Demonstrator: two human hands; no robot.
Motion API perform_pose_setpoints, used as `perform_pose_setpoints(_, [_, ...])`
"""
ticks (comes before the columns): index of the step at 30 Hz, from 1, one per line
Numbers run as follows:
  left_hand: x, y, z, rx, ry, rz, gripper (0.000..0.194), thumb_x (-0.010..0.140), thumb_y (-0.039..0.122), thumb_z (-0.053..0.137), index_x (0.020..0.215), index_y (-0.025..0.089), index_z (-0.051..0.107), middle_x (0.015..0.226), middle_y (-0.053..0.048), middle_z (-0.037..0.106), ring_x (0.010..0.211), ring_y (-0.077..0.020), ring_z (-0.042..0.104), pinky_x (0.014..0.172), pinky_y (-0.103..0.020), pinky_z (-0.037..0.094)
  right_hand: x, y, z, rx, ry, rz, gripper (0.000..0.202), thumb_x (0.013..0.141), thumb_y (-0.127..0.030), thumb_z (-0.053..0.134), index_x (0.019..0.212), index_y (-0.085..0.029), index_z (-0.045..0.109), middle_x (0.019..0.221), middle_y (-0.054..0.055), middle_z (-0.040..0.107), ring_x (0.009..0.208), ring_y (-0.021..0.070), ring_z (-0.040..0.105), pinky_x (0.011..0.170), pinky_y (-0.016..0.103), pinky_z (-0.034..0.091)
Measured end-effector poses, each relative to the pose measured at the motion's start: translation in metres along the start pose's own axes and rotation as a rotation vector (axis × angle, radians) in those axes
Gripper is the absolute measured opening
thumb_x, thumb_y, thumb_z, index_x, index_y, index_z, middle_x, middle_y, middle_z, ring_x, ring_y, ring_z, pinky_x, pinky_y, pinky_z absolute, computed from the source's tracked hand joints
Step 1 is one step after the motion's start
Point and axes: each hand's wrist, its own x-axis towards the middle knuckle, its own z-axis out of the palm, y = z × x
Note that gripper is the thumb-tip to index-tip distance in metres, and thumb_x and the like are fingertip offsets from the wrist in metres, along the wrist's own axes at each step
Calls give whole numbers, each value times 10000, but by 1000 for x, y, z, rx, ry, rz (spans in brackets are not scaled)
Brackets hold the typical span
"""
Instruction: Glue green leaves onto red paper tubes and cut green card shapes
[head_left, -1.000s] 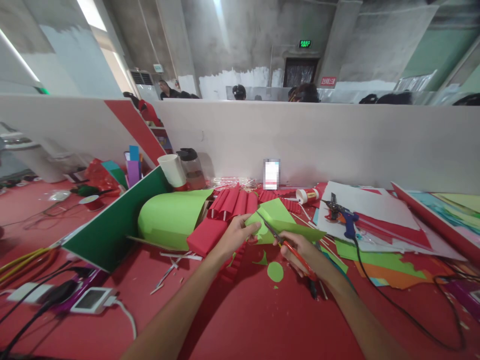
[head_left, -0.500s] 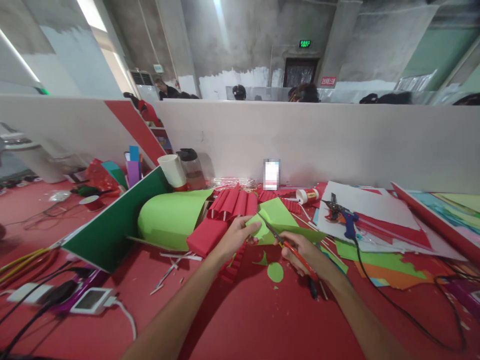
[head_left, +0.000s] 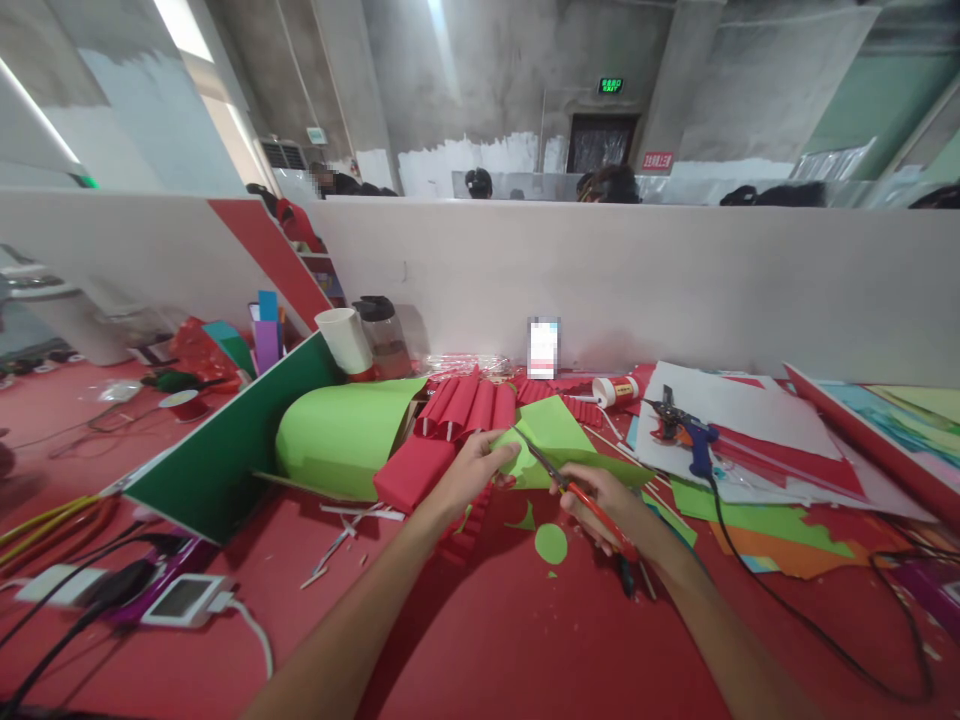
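Observation:
Between the fingers of my left hand [head_left: 480,464] is a piece of light green paper [head_left: 555,425], pinched at its left edge. My right hand [head_left: 600,502] is wrapped round orange-handled scissors [head_left: 592,506]. Their dark blades point up and left and lie across the green paper, close to my left fingertips. Just below, a cut green paper circle [head_left: 551,543] and a small curved green scrap [head_left: 523,517] lie on the red table [head_left: 480,650]. A red box shape [head_left: 416,473] and pleated red paper [head_left: 469,405] sit beside my left hand.
A curved green sheet [head_left: 341,435] and a dark green board [head_left: 232,450] stand at left. The blue glue gun [head_left: 701,448] rests on white sheets at right, its cord running forward. A phone [head_left: 543,348] leans against the partition [head_left: 637,280]. People's heads show beyond it.
Almost nothing differs. Both hands, the scissors and the green paper hold nearly the same places, with only a very slight shift in my right hand's fingers.

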Motion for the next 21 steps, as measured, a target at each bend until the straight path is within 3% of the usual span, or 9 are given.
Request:
perform_pose_setpoints(10, [2, -4, -1, -75, 15, 35, 279, 806, 420, 747, 841, 166, 639, 753, 8, 628, 656, -124, 583, 610, -226, 488, 0, -1, -2, -26, 5, 44, 355, 879, -551, 674, 959, -215, 595, 557, -87, 467, 311, 50, 374, 296, 172, 394])
perform_pose_setpoints(15, [4, -8, -3, -107, 80, 78, 269, 824, 413, 739, 885, 177, 625, 770, 10, 632, 667, -121, 591, 620, -219, 496, 1, 3, -2, -17, 17, 49, 360, 874, -557, 677, 959, -215, 602, 547, -88, 452, 327, 56, 370, 300, 173, 384])
perform_pose_setpoints(21, [5, -10, 1, -154, 140, 77, 307, 811, 450, 739, 916, 192, 609, 805, 0, 654, 695, -148, 634, 693, -291, 568, 3, 7, 0, 28, 11, 60, 427, 893, -621, 619, 982, -205, 582, 516, -99, 424, 331, 59, 348, 299, 171, 384])
